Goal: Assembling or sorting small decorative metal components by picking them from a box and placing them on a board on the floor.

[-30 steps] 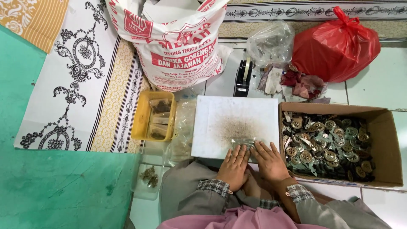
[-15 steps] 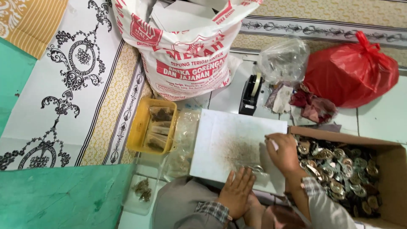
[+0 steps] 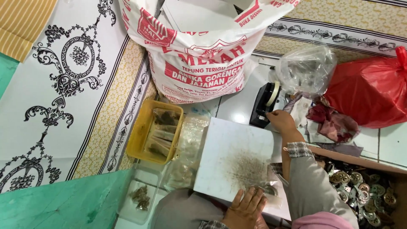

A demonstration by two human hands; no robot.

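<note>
So the right hand (image 3: pixel 280 121) had gone way out from where it was a second earlier; back then both hands were side by side at the near edge of the white board (image 3: pixel 237 157), and half a second before this it was over by the cardboard box of round metal parts (image 3: pixel 360 186); at this moment it was up at the black tape dispenser (image 3: pixel 263 103), touching its near side right where the tape roll sat; looked to me like it was going for a strip of tape. Its fingers were curled in toward the dispenser, and I couldn't tell if they'd pinched anything yet. The left hand (image 3: pixel 246 208) hadn't moved; it lay flat, fingers slightly spread, pressing down on a small clear packet (image 3: pixel 267 191) at the board's near edge; the packet poked out just past its fingertips, well apart from the right hand. Yellow tray (image 3: pixel 142 135) of filled packets sat left of the board.
</note>
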